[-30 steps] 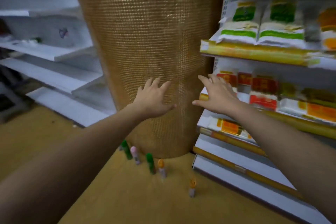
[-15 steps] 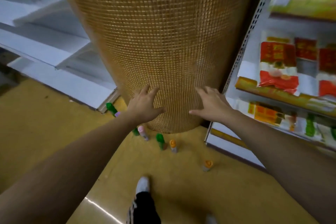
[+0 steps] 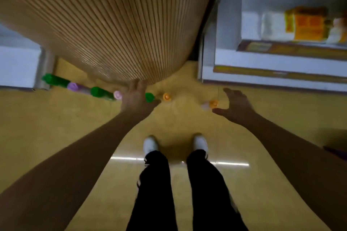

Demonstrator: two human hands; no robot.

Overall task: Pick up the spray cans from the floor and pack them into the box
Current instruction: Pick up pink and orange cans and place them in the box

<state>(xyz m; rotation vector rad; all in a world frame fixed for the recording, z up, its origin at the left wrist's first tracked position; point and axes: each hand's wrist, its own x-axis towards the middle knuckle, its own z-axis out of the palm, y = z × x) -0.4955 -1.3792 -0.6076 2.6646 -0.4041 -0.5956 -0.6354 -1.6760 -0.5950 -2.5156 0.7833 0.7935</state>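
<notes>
Person leaning over the yellow floor (image 3: 56, 127), seen from above. The left hand (image 3: 136, 97) is hovering with fingers spread, gripping nothing, over a row of spray cans (image 3: 97, 92) lining the foot of the gold mesh column (image 3: 112, 24). The right hand (image 3: 237, 107) is spreading wide, also empty, just beside the lone orange-capped can (image 3: 213, 103), which is sitting apart from the row, near the shelf unit (image 3: 281, 65). The box is not showing anywhere in view.

Likely hazards: the cans are standing close together (blur is hiding whether any are touching), so a wide hand closing on one could be tipping its neighbours. A toppled can could be rolling away across the floor. The person's head is also hanging close to the column.
</notes>
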